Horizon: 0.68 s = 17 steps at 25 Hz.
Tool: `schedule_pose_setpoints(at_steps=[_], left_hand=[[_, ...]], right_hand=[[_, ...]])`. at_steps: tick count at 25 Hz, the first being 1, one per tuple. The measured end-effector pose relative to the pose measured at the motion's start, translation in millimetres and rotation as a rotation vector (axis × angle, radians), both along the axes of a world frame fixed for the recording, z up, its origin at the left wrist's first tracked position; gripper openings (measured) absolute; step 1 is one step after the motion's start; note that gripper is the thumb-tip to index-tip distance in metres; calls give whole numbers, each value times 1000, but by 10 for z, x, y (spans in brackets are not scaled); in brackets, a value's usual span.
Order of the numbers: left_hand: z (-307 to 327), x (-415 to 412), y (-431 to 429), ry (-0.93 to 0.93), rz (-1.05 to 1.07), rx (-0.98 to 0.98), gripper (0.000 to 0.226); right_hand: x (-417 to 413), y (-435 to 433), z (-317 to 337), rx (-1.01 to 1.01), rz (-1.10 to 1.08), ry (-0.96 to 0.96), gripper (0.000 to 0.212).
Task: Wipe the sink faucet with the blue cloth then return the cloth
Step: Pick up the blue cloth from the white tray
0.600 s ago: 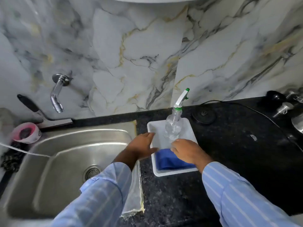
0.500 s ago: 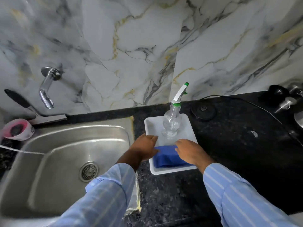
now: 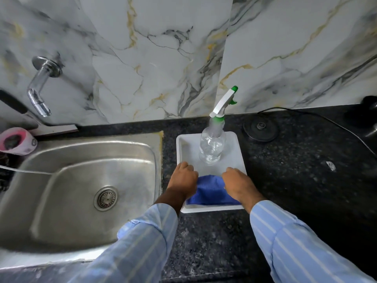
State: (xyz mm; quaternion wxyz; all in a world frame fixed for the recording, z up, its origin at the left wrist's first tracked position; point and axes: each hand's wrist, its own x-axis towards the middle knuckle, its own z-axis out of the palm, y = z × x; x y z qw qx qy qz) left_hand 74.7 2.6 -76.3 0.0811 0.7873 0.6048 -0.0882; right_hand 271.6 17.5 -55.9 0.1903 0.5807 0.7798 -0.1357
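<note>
The blue cloth (image 3: 212,194) lies folded in the near end of a white tray (image 3: 184,144) on the black counter. My left hand (image 3: 183,178) presses on the cloth's left edge and my right hand (image 3: 238,184) on its right edge. Both sets of fingers curl down onto it, and the cloth humps up between them. The chrome faucet (image 3: 38,88) sticks out of the marble wall at far left, above the steel sink (image 3: 81,180), well away from both hands.
A clear spray bottle (image 3: 213,144) with a white and green trigger stands in the tray's far half, just beyond my fingers. A pink cup (image 3: 17,140) and a squeegee (image 3: 55,128) sit behind the sink. A black round base (image 3: 260,127) with a cord lies to the right.
Both hands have dropped onto the cloth and closed in on its two sides. The cloth now bunches up between them. The view has shifted slightly.
</note>
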Motion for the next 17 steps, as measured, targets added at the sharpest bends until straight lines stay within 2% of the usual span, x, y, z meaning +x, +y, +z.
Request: schedule_pose_setpoints(at_steps=[3, 5, 11, 14, 17], left_hand=[[308, -120, 11, -335, 153, -186, 24], [543, -260, -5, -458, 204, -225, 20], [1236, -908, 30, -606, 223, 3, 22], [1550, -1422, 13, -717, 291, 85, 18], [1865, -2038, 12, -854, 396, 210, 18]], right_hand=[[-30, 56, 275, -108, -53, 8, 24], [-103, 84, 503, -148, -47, 22, 26], [-621, 152, 1234, -69, -6, 105, 27], [-1029, 182, 1610, 14, 4, 155, 13], [-1560, 287, 1917, 94, -47, 319, 36]])
